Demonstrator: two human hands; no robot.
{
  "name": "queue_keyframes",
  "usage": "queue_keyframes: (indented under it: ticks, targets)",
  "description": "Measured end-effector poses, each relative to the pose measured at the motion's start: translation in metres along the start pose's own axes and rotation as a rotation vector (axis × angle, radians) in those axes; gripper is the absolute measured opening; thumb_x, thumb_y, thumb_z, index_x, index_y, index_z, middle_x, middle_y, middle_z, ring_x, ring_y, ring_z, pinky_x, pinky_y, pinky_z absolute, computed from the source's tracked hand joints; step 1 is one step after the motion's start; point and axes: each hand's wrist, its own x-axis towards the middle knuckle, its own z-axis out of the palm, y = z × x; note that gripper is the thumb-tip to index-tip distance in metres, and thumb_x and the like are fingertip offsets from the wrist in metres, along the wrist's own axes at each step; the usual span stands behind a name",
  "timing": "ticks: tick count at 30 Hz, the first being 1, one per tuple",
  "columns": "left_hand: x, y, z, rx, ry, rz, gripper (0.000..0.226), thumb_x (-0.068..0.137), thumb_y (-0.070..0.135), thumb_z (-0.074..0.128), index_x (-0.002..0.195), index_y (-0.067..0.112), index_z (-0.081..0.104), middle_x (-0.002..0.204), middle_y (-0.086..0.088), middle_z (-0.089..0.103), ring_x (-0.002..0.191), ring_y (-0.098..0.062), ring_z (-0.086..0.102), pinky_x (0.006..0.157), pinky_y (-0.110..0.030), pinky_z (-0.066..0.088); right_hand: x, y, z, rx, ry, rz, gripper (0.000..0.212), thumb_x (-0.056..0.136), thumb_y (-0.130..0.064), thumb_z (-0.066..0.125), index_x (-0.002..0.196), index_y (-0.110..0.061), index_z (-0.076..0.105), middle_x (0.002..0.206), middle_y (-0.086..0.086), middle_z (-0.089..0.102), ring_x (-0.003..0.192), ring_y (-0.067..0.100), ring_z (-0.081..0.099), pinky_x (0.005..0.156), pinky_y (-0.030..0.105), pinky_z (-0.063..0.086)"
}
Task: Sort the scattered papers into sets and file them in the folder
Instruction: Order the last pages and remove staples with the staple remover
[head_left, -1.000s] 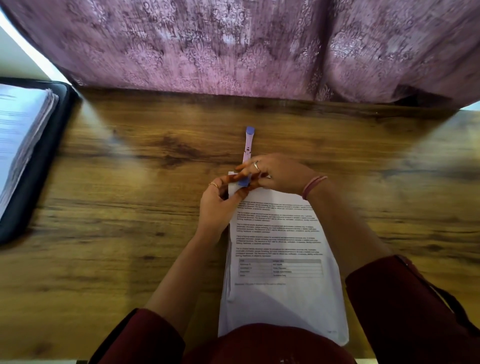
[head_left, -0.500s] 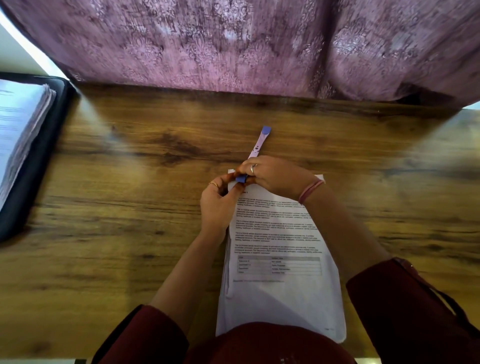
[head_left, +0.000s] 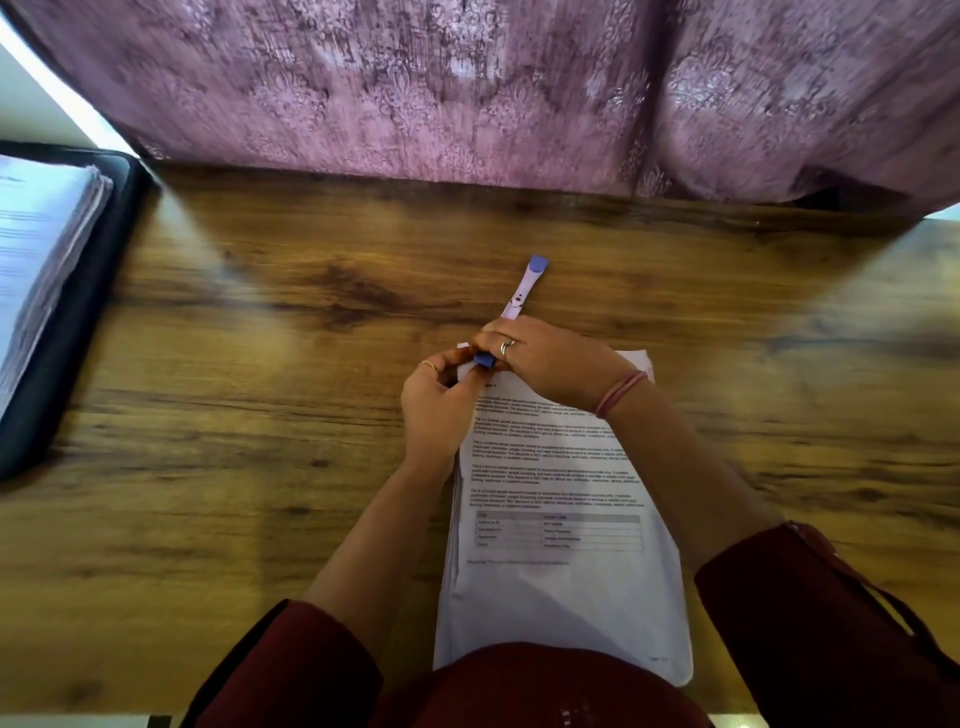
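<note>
At the top left corner of the paper stack (head_left: 566, 519), we hold the work between both hands. Our right hand (head_left: 550, 358) curls over a lilac stapler (head_left: 522, 293), its blue tip biting the corner, its long handle pointing away toward the table's far edge. Our left hand (head_left: 439, 400) pinches the sheets just beside that tip. To bind this set well, we judge the edges should stay squared and the squeeze come straight down. Both wrists are bent inward, forearms converging over the stack, which lies at the table's (head_left: 260, 493) near edge. The folder (head_left: 78, 322) waits open at the left edge.
</note>
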Motion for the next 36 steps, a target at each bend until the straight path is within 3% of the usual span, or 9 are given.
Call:
queue_keyframes:
  ticks: [5,10,16,23,27,36]
  targets:
    - [0.0,-0.002,0.003,0.038,0.029,0.016,0.021,0.087,0.011,0.07,0.108,0.013,0.069,0.086,0.004,0.074,0.077,-0.007,0.072,0.061,-0.017,0.056,-0.004,-0.001,0.002,-0.042,-0.001,0.012,0.045,0.099,-0.006,0.045,0.144,-0.011,0.039,0.145,0.008,0.043,0.128,0.023,0.043,0.108,0.028,0.034]
    - [0.001,-0.002,0.003,0.07,0.028,0.02,0.023,0.088,0.013,0.069,0.111,0.011,0.069,0.092,0.0,0.074,0.081,-0.011,0.072,0.067,-0.021,0.058,-0.003,-0.001,0.001,-0.091,-0.022,-0.002,0.047,0.1,-0.006,0.044,0.146,-0.011,0.035,0.149,0.008,0.04,0.13,0.023,0.042,0.11,0.03,0.033]
    - [-0.002,0.003,0.001,0.013,-0.005,-0.027,0.02,0.087,0.008,0.069,0.106,0.011,0.07,0.093,-0.006,0.075,0.088,-0.022,0.072,0.076,-0.035,0.06,-0.007,-0.004,0.002,-0.098,0.014,-0.011,0.044,0.099,-0.004,0.045,0.143,-0.006,0.04,0.144,0.013,0.044,0.126,0.027,0.048,0.106,0.037,0.042]
    - [-0.004,0.009,-0.001,-0.05,-0.051,-0.071,0.017,0.085,0.007,0.07,0.102,0.008,0.07,0.09,-0.01,0.075,0.083,-0.027,0.073,0.069,-0.033,0.06,-0.016,-0.007,0.002,-0.095,0.087,-0.038,0.042,0.09,0.006,0.055,0.131,0.006,0.051,0.13,0.025,0.056,0.113,0.039,0.058,0.091,0.048,0.054]
    - [-0.003,0.009,-0.001,-0.014,-0.047,-0.064,0.017,0.085,0.009,0.07,0.103,0.01,0.071,0.091,-0.01,0.075,0.086,-0.028,0.072,0.075,-0.038,0.061,-0.012,-0.005,0.0,-0.112,0.062,-0.046,0.044,0.096,0.001,0.047,0.14,0.001,0.043,0.141,0.02,0.048,0.126,0.034,0.049,0.104,0.042,0.043]
    - [-0.003,0.008,0.001,-0.008,-0.049,-0.056,0.019,0.085,0.009,0.071,0.104,0.009,0.07,0.094,-0.011,0.074,0.089,-0.029,0.072,0.079,-0.041,0.06,-0.01,-0.003,0.001,-0.139,0.007,-0.036,0.047,0.1,-0.004,0.043,0.146,-0.004,0.035,0.148,0.015,0.04,0.131,0.028,0.043,0.109,0.035,0.036]
